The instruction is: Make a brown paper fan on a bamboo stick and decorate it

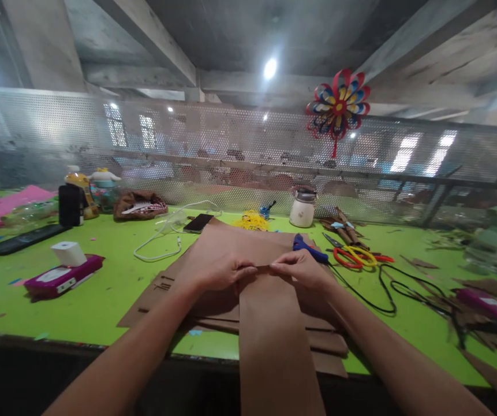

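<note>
A long strip of brown paper [272, 341] runs from the stack on the table down over the front edge towards me. My left hand [226, 270] pinches the left corner of its upper end between thumb and fingers. On the right corner, my right hand [302, 268] pinches the same end, with a small gap between the two hands. Under and behind them lie several larger brown paper sheets [226, 240], some with small cut slots at the left. Just beyond my right hand lies a blue glue gun [309, 248], partly hidden.
Scissors with red and yellow handles [356, 256] and a black cable [387, 300] lie at right. At left are a purple power strip [64, 277] and a phone [70, 205]. A white jar [303, 209] and yellow paper shreds [251, 221] stand before the mesh screen [239, 173].
</note>
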`<action>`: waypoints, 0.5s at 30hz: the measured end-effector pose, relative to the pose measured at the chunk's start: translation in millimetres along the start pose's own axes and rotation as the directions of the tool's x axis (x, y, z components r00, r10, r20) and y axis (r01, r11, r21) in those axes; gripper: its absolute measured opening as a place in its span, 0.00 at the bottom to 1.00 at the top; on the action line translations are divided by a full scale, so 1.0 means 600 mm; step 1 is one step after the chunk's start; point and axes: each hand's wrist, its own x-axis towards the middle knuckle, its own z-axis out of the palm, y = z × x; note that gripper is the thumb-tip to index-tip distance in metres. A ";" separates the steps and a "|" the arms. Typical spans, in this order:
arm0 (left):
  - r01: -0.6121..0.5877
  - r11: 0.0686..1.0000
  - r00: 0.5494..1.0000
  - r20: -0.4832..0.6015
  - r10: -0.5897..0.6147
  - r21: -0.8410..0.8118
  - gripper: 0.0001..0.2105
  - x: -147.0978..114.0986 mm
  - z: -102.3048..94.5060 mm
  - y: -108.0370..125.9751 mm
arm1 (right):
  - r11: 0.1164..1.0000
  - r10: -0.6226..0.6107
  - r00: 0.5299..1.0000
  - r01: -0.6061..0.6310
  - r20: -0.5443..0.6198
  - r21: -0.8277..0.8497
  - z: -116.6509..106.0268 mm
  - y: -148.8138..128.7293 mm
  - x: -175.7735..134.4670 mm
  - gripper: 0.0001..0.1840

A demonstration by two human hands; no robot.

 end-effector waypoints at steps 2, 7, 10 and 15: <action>0.025 0.999 1.000 0.016 -0.025 -0.045 0.18 -0.001 0.000 0.002 | 1.000 0.008 1.000 -0.008 0.013 0.009 -0.002 0.001 0.000 0.16; 0.119 0.967 0.991 0.090 -0.101 -0.226 0.16 0.000 -0.001 0.008 | 0.996 0.033 0.999 -0.036 0.040 0.083 -0.008 0.004 0.001 0.17; 0.190 0.943 0.981 0.095 -0.170 -0.272 0.17 0.002 0.000 0.007 | 0.995 0.036 0.999 -0.035 -0.015 0.099 -0.012 0.004 0.003 0.18; 0.231 0.919 0.973 0.101 -0.210 -0.318 0.19 0.000 -0.003 0.012 | 0.996 0.009 0.998 -0.004 -0.058 0.086 -0.015 -0.004 0.003 0.19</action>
